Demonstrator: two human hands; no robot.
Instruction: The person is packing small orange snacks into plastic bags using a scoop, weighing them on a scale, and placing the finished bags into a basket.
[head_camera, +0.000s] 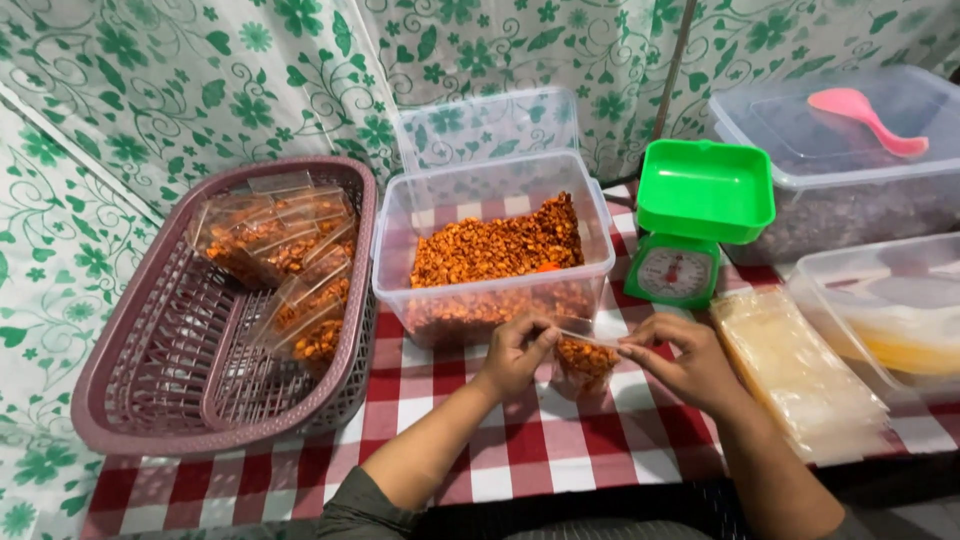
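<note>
Before clear tub (490, 230) on counter (560, 440): left hand (513, 352) and right hand (680, 360), fingers pinching mouth of small filled packet (583, 362). Sealing step, apparently; next needs even pressure along strip.

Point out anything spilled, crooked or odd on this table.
Nothing stands out. Both hands, left hand and right hand, pinch the top of a small clear bag of orange snack. The tub looks intact, filled packets lie in the mauve basket, and no crumbs show on the checked cloth.
</note>
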